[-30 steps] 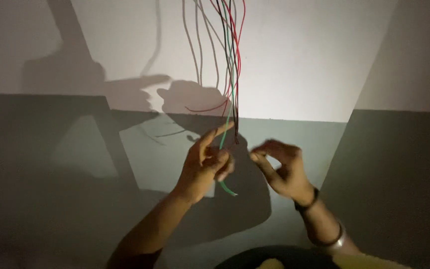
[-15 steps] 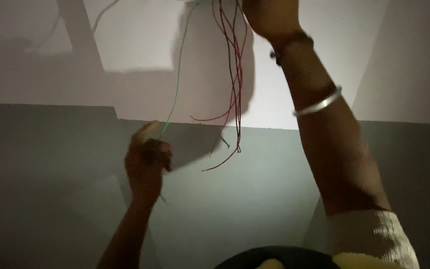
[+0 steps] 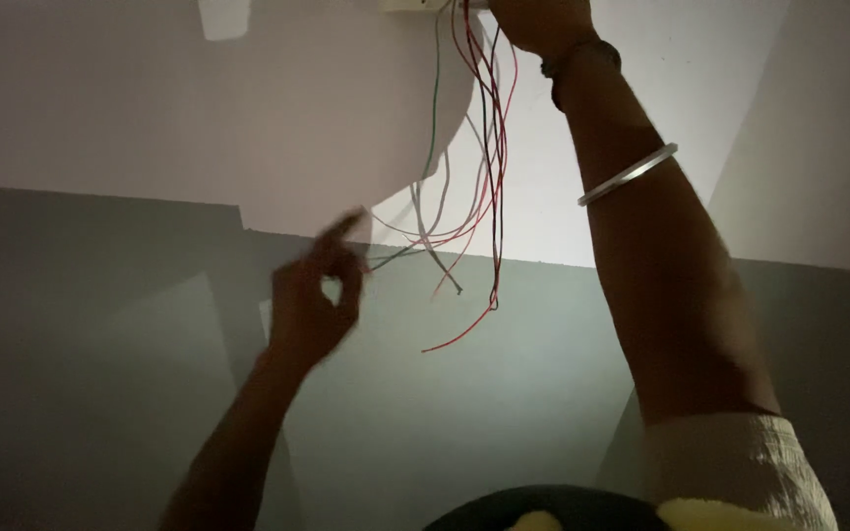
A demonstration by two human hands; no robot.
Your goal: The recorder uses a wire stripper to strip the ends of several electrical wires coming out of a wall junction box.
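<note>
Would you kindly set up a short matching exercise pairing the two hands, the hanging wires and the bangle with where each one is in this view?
Things:
1. left hand
2. right hand
3. wires
4. bangle

Places:
A. raised to the top edge of the picture, by the wires' upper ends
B. around the right forearm
C. hanging down the wall between the arms
D. lower, fingers pinched, left of the loose wire ends

Pairs: 1-D, 2-A, 3-C, 4-B

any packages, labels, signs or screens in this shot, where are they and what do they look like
None in view: no package, label, sign or screen.
What is there: a bundle of loose wires, red, green, black and pale, hanging down a two-tone wall, pale above, grey-green below.
The right hand is raised at the top of the wires; the left hand is lower, beside them.
</note>
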